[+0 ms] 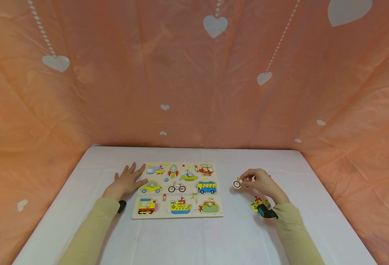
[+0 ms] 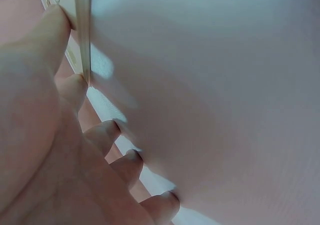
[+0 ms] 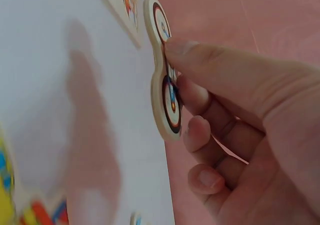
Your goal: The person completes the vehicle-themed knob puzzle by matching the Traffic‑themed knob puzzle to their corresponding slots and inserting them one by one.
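Observation:
A wooden puzzle board [image 1: 189, 195] printed with vehicles lies flat on the table. My left hand [image 1: 125, 184] is spread at its left edge, thumb and index finger touching the board while the other fingertips [image 2: 172, 200] rest on the white tabletop. To the right of the board, my right hand [image 1: 261, 183] pinches a bicycle puzzle piece [image 3: 167, 105] between thumb and fingers. That piece is raised above the table, tilted up on edge in the right wrist view. On the board, a printed bicycle [image 1: 176, 187] shows in the middle row.
A ship puzzle piece [image 1: 257, 202] lies under my right wrist, partly hidden by the wrist camera [image 1: 266, 211]. Further colourful pieces [image 3: 42, 212] show blurred at the bottom of the right wrist view. Behind the table hangs a pink curtain [image 1: 194, 92] with white hearts.

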### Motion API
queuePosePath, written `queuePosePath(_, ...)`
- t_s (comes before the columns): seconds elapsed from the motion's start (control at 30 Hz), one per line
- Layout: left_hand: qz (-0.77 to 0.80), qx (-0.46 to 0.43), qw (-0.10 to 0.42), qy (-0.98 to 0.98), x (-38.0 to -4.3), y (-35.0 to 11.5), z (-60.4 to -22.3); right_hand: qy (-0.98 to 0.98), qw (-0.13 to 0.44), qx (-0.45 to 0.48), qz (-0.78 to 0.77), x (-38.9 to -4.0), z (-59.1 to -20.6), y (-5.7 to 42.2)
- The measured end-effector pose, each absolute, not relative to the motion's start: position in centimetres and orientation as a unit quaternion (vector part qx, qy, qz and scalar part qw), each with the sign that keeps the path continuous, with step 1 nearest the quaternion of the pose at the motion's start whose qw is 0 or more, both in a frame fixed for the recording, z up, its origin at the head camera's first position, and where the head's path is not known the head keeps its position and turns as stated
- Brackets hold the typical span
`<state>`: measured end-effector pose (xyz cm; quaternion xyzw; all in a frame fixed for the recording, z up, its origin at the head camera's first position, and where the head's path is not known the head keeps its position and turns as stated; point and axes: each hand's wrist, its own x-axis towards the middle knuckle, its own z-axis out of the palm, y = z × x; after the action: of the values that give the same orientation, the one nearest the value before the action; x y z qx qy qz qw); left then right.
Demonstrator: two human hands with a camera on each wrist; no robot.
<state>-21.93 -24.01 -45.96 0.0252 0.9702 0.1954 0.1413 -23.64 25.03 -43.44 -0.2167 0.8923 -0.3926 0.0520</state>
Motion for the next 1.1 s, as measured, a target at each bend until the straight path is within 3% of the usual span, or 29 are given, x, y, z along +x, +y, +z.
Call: queuePosePath(1.1, 0.206, 0.024, 0.146, 0.967, -21.8, -24.0, -45.7, 0.859, 0.080, -0.283, -0.418, -24.9, -43.7, 14.2)
